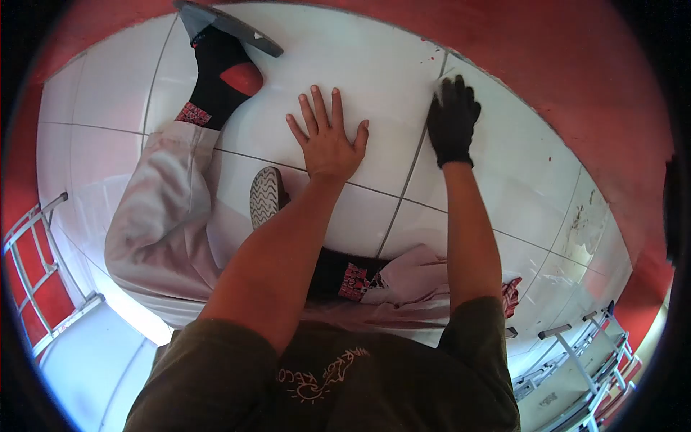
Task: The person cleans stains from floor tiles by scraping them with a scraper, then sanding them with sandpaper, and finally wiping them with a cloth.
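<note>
My left hand (330,144) is bare and lies flat on the white tiled floor (374,72), its fingers spread and nothing in it. Farther right, my right hand (453,122) wears a black knit glove and presses down near a tile joint. Its fingers are close together and slightly bent over a small pale thing (448,76), which is blurred and mostly covered, so its kind cannot be made out. Small red spots (432,59) mark the tile just beyond the gloved fingers.
A red wall (540,65) borders the floor. My legs are folded on the tiles, with a black-and-red sock (219,79) and a grey slipper (234,29) at the left. Metal-framed furniture (576,360) stands at lower right, another metal frame (43,273) at left. One tile has brownish stains (581,219).
</note>
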Action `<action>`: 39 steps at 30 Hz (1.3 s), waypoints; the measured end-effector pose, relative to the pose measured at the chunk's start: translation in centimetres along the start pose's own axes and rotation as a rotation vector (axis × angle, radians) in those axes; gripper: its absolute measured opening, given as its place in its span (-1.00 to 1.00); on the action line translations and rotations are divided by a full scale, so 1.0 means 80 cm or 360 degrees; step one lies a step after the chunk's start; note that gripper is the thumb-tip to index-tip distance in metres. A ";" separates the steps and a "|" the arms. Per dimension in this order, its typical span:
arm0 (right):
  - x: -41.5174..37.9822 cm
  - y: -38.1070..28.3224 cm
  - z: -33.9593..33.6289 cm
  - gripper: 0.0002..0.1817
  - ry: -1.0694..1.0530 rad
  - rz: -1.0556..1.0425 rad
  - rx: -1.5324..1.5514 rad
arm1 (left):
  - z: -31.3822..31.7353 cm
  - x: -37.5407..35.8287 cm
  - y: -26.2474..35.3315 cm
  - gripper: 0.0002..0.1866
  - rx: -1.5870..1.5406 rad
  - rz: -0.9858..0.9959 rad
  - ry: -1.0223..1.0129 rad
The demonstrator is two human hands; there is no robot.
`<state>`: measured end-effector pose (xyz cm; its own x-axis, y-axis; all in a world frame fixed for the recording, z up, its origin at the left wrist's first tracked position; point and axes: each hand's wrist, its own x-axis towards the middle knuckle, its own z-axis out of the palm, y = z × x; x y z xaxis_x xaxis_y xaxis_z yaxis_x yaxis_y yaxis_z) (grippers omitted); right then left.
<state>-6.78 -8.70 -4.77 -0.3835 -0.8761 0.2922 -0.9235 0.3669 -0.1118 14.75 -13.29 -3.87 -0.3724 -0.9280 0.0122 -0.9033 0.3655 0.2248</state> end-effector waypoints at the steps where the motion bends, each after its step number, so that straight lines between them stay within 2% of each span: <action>1: 0.007 -0.002 -0.004 -0.48 -0.0071 0.0014 0.0052 | -0.002 0.000 0.000 -0.25 0.0005 -0.0020 -0.0031; 6: -0.022 -0.023 -0.015 -0.47 -0.0226 -0.0101 -0.0006 | -0.001 0.001 0.000 -0.24 -0.0072 -0.0028 -0.0039; 8: -0.027 -0.019 -0.013 -0.45 -0.0057 -0.0164 -0.0114 | -0.001 0.001 0.000 -0.25 -0.0072 -0.0022 -0.0040; 12: 0.010 -0.004 -0.003 -0.49 -0.0122 0.0078 0.0109 | 0.002 0.001 -0.001 -0.25 -0.0098 0.0000 0.0018; 13: -0.002 -0.006 -0.003 -0.52 0.0078 -0.0103 0.0109 | 0.002 0.000 -0.001 -0.25 -0.0107 0.0002 0.0018; 14: -0.011 -0.011 -0.009 -0.52 0.0086 -0.0109 0.0096 | 0.002 0.000 -0.001 -0.25 -0.0092 -0.0001 0.0015; 18: -0.015 -0.006 -0.018 -0.53 -0.0151 -0.0059 0.0006 | 0.001 0.000 -0.002 -0.25 -0.0091 -0.0004 0.0016; 21: 0.004 -0.002 -0.011 -0.52 -0.0087 0.0126 0.0015 | 0.002 0.001 -0.002 -0.25 -0.0097 -0.0011 -0.0009; 22: 0.001 -0.004 -0.013 -0.52 -0.0081 0.0124 0.0017 | 0.001 0.001 -0.002 -0.25 -0.0096 -0.0010 -0.0002; 24: -0.013 -0.008 -0.023 -0.54 -0.0087 -0.0086 0.0033 | 0.001 0.001 -0.001 -0.25 -0.0099 -0.0030 -0.0040; 32: 0.011 -0.016 -0.039 -0.58 -0.0228 0.0144 -0.0087 | 0.000 -0.001 -0.002 -0.25 -0.0113 -0.0024 -0.0043; 34: -0.009 -0.018 -0.044 -0.58 -0.0216 0.0050 0.0092 | -0.001 0.003 -0.002 -0.25 -0.0119 -0.0033 -0.0051; 39: 0.004 -0.009 -0.041 -0.48 -0.0172 0.0082 0.0000 | 0.002 0.000 -0.001 -0.25 -0.0116 -0.0009 0.0002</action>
<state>-6.23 -8.25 -1.49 -0.4293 -0.8846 0.1821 -0.9025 0.4125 -0.1238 14.78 -13.34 -4.07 -0.3669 -0.9302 0.0121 -0.8875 0.3539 0.2951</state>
